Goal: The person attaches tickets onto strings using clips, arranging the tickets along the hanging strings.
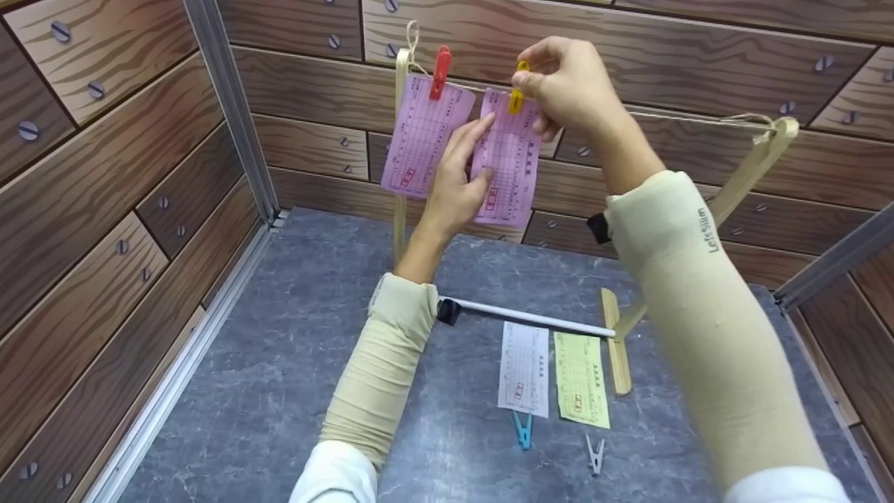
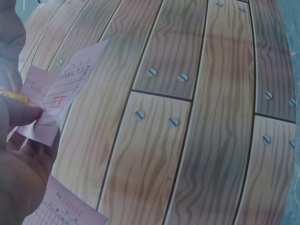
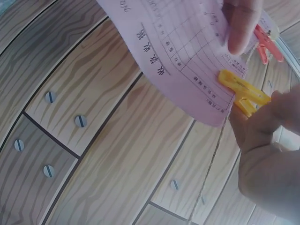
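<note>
On the head view I have the right hand [image 1: 576, 87] up at the string [image 1: 688, 121], thumb and fingers pinching a yellow clip [image 1: 516, 101] that sits on the top edge of a pink slip [image 1: 513, 154]; the left hand [image 1: 454, 185] steadies that slip by its side edge, thumb across its face. Just beside it, a red clip [image 1: 440, 73] has another pink sheet [image 1: 422, 143] hanging. Down on the table [image 1: 293, 391] I've got a white slip [image 1: 524, 370] and a green slip [image 1: 582, 381], with a blue clip [image 1: 522, 431] and a grey clip [image 1: 595, 455] below them. Left wrist: slip between thumb and fingers, bending. Right wrist: fingertips bunched on the yellow clip's handles, its nose over pink paper beside the string.
</note>
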`<state>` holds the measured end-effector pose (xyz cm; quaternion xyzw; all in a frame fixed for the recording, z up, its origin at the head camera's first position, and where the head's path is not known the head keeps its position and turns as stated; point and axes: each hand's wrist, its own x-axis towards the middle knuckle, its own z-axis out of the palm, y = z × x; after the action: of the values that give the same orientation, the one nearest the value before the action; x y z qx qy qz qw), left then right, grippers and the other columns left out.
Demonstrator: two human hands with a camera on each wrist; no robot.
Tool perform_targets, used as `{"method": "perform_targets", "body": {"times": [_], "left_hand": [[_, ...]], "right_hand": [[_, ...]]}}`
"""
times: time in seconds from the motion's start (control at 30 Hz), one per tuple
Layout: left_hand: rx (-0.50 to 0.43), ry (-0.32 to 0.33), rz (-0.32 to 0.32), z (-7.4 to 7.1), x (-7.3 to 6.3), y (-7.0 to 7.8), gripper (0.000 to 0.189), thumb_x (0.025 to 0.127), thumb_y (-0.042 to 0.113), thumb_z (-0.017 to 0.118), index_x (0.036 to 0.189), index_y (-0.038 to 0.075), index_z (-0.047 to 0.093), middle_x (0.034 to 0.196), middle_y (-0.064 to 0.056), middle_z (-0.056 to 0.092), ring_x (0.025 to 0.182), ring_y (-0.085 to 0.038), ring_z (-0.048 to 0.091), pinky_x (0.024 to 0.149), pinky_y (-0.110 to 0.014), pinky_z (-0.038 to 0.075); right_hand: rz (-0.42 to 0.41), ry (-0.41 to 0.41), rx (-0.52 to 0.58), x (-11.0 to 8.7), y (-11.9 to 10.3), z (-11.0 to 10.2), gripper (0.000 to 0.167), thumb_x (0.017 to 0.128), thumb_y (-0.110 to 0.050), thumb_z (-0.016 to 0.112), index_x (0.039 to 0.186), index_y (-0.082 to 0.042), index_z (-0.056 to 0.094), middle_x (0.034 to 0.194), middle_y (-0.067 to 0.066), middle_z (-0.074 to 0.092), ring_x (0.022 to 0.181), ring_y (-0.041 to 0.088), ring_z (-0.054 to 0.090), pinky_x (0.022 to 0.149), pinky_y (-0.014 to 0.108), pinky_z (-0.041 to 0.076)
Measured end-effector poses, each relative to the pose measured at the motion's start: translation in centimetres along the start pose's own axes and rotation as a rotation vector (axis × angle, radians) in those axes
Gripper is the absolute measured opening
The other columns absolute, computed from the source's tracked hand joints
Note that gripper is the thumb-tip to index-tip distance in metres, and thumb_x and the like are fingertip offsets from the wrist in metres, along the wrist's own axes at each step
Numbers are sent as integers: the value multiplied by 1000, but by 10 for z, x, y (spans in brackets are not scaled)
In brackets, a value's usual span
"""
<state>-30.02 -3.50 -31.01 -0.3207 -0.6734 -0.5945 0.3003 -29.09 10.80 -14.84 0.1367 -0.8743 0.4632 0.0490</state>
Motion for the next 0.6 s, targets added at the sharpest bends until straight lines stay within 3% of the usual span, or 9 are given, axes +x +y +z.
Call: {"method": "perform_targets", "body": {"times": [0.17, 0.33, 0.6], "left_hand": [[-3, 2, -25, 1, 1, 2, 67, 82, -20, 55, 146, -5, 46, 143, -20, 47, 132, -18, 44, 112, -26, 31], [3, 0, -60, 2, -2, 3, 66, 83, -17, 56, 147, -2, 47, 143, -18, 48, 132, -16, 43, 111, -25, 32], [-10, 7, -65, 5, -11, -3, 66, 83, -19, 57, 146, -4, 48, 143, -20, 48, 131, -24, 44, 110, -26, 33]], "right_hand": [[21, -33, 95, -6, -3, -6, 53, 100, -17, 63, 146, 0, 45, 127, 20, 60, 43, 12, 58, 43, 26, 52], [11, 15, 120, -12, -1, -10, 51, 99, -17, 64, 145, -1, 47, 124, 18, 61, 44, 12, 58, 44, 26, 53], [-26, 106, 126, -26, 10, -16, 45, 98, -13, 64, 140, -1, 53, 125, 22, 61, 43, 13, 60, 43, 26, 53]]}}
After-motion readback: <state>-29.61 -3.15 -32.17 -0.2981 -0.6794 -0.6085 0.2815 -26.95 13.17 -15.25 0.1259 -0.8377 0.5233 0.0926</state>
